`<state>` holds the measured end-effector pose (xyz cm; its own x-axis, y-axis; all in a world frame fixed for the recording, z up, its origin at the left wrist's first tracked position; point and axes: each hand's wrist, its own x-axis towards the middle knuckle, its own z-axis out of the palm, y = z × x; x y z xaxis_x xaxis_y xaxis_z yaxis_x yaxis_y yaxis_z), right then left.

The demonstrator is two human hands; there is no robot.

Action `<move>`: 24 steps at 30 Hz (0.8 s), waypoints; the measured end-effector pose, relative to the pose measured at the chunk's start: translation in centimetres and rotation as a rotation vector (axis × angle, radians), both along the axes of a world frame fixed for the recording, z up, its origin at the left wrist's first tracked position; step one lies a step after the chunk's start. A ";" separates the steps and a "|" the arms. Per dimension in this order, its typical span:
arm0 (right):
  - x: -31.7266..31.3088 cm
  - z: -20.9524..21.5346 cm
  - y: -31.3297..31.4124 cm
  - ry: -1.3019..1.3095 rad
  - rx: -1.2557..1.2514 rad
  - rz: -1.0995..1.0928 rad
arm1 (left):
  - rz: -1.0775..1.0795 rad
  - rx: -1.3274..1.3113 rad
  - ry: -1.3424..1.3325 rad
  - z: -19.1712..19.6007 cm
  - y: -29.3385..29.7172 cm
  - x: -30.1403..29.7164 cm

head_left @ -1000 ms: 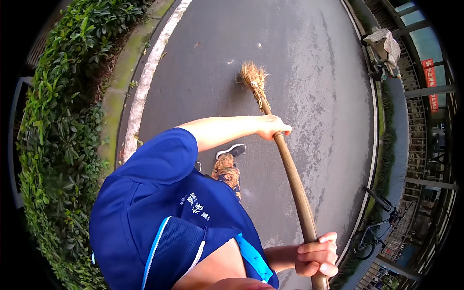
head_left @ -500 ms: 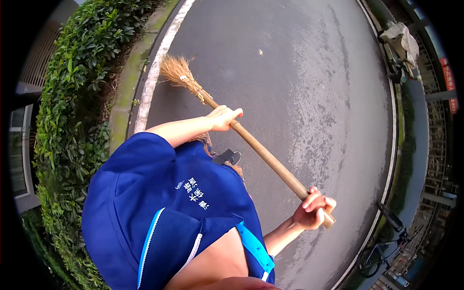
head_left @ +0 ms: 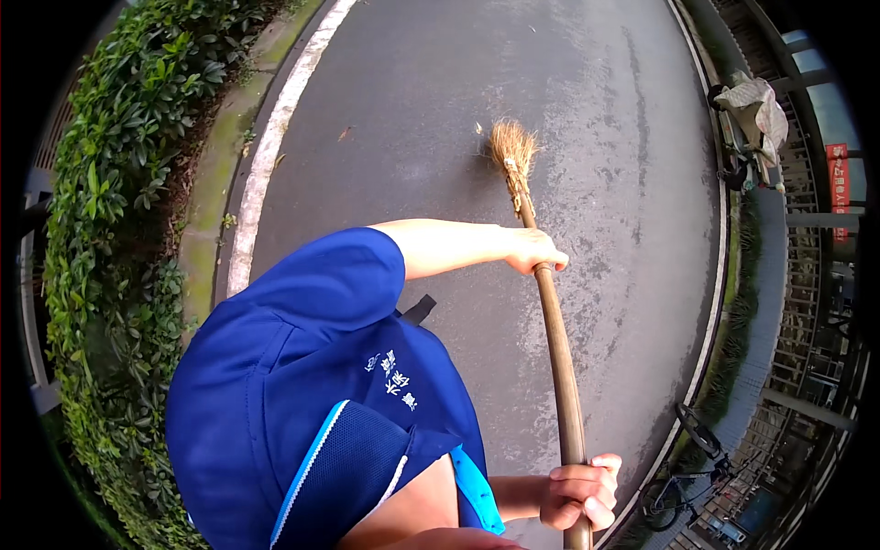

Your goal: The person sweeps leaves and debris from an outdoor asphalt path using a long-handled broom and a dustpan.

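Broom (head_left: 563, 376) runs between both hands, bristles (head_left: 514, 145) beyond the left hand, over the road (head_left: 431, 206). Can't tell if the tips touch; there's shadow just beside them.

Left hand (head_left: 533, 250) is wrapped round the lower handle, just short of the binding. Probably there to steer the head: arm reaches across the body, short lever to the bristles. Right hand (head_left: 582, 495) has its fingers curled round the upper handle, likely as pivot. Wide spacing should give leverage and resist twist. Handle's top end runs out of view past the right hand.

Pale scrap (head_left: 479, 128) lies just beside the bristles, past the left hand. Brown leaf (head_left: 345, 134) sits farther left of that hand, on open asphalt.

Farther out: white edge line (head_left: 275, 137) and hedge (head_left: 110, 229) left of both hands. Bicycle (head_left: 678, 486) right of the right hand, apparently parked off the roadway.
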<state>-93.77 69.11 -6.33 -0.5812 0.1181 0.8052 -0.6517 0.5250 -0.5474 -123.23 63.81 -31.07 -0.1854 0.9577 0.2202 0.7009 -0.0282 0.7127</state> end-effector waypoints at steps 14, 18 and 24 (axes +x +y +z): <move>-15.8 -9.4 -0.4 -0.252 -0.806 0.254 | 0.632 -0.401 -0.038 -0.6 -26.6 -4.2; -22.2 -6.6 -1.4 -0.151 -0.749 0.524 | 0.854 -0.200 0.103 2.4 -28.9 -8.4; -31.0 -3.2 -4.6 -0.059 -0.428 0.737 | 1.061 -0.073 0.214 5.8 -28.9 -18.9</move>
